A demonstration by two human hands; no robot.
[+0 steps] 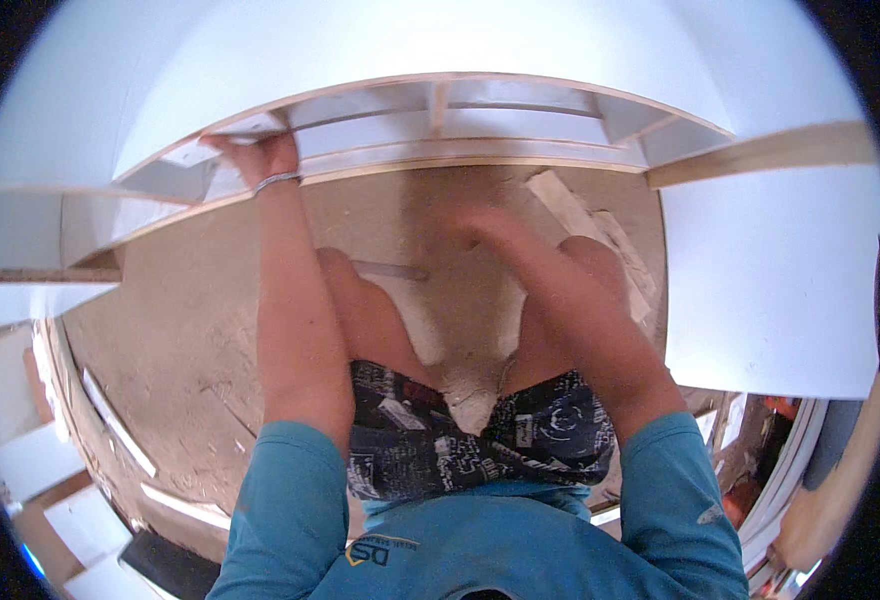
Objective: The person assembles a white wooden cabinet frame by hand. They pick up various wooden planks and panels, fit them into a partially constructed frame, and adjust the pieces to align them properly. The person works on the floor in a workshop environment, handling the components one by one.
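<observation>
A large white cabinet frame [440,78] with wood-coloured edges and several compartments lies across the far side. My left hand [260,158], with a bracelet at the wrist, reaches to its left part. The fingers bend around the edge of the frame by a white compartment, and their tips are partly hidden. Between my knees and the cabinet, my right hand [460,228] is smeared by motion over the floor. Its fingers and anything in them cannot be made out. A greyish flat strip [390,270] lies beside my left knee, just left of that hand.
Pale wooden strips [585,225] lie by my right knee. A white panel [770,280] stands at the right, under a wooden edge. More white strips [120,420] and board pieces [90,525] lie on the brown floor [170,320] at the left.
</observation>
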